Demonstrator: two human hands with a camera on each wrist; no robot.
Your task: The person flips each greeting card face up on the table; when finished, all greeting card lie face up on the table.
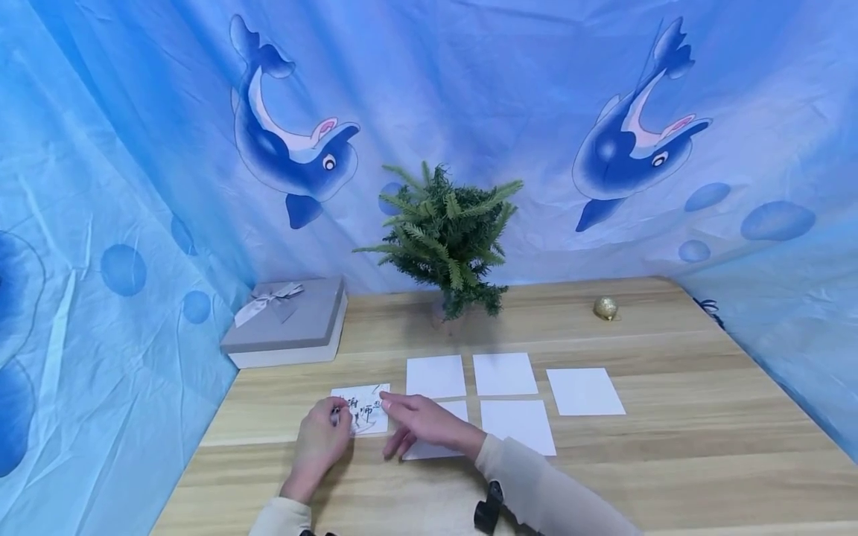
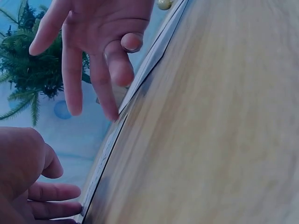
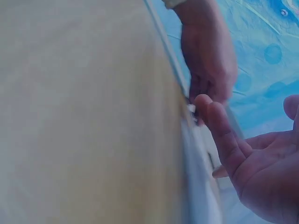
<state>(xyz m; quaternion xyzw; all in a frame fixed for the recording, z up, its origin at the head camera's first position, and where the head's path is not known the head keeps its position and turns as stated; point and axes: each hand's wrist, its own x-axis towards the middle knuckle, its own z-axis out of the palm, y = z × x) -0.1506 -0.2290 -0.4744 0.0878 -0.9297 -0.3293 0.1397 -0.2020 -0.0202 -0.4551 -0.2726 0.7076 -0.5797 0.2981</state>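
Note:
A white card (image 1: 372, 426) with black handwritten characters lies on the table at the left end of the white cards. My left hand (image 1: 323, 439) is at its left edge, with fingertips touching it. Thumb and fingers of that hand stand apart in the left wrist view. My right hand (image 1: 425, 423) reaches over from the right with spread, relaxed fingers, one fingertip at the card's right edge. Nothing is held in it. Beneath the right hand, a blank white card (image 1: 429, 450) is partly hidden.
More blank cards (image 1: 504, 374) lie in the middle, one card (image 1: 585, 391) apart to the right. Behind them stand a green potted plant (image 1: 450, 231) and a grey gift box (image 1: 288, 316) with a ribbon. A gold ball (image 1: 605, 307) rests at the back right. Blue dolphin-print curtains surround the wooden table (image 1: 697, 447).

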